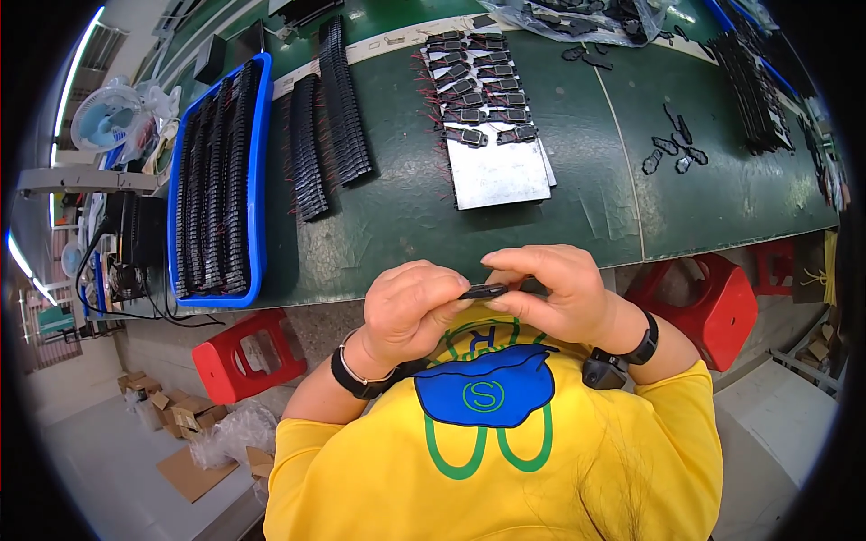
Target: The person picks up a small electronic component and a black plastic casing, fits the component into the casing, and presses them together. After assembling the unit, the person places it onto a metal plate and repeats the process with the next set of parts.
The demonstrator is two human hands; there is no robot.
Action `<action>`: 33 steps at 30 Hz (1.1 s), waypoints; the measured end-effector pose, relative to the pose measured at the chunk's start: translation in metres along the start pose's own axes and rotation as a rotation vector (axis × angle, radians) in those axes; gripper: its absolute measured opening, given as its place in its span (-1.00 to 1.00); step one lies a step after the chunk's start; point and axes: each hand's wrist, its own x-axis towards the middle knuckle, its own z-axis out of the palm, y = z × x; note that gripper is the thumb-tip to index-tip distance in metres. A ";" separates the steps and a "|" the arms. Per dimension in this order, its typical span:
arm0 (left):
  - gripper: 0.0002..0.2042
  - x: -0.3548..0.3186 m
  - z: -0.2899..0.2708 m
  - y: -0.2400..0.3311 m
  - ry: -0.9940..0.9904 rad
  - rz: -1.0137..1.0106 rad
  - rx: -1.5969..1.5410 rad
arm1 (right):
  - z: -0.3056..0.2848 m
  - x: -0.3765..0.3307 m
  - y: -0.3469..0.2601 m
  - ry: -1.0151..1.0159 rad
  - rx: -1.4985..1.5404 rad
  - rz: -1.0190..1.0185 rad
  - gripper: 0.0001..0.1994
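In front of my chest, just off the table's near edge, I hold a small black plastic part (484,291) seen edge-on. My left hand (410,305) pinches its left end between thumb and fingers. The right end sits at the thumb and curled fingers of my right hand (561,293), whose index finger arches above it. Beyond my hands, a white board (499,177) carries two columns of small black modules (508,99), with thin red wires sticking out on the left side.
Left on the green table (388,243) stands a blue tray (262,180) packed with black parts. Rows of black parts (343,99) lie beside it. Loose black pieces (677,149) and a plastic bag (577,22) are to the right. Red stools (248,356) stand below.
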 end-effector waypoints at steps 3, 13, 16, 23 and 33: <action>-0.83 -0.003 -0.002 0.000 0.010 0.018 0.030 | 0.001 0.002 0.000 -0.014 0.008 0.038 -0.75; -0.74 -0.014 -0.010 0.003 -0.005 -0.110 0.024 | 0.007 0.005 0.004 -0.040 -0.097 -0.114 -0.79; -0.69 -0.009 -0.016 0.006 -0.023 -0.143 0.022 | 0.008 0.006 0.004 -0.045 -0.108 -0.113 -0.80; -0.70 0.006 -0.024 0.011 -0.056 -0.030 0.163 | 0.011 0.006 0.002 -0.058 -0.118 -0.096 -0.81; -0.88 0.000 -0.030 0.017 -0.112 -0.221 -0.017 | 0.006 0.001 -0.002 -0.088 0.077 0.147 -0.86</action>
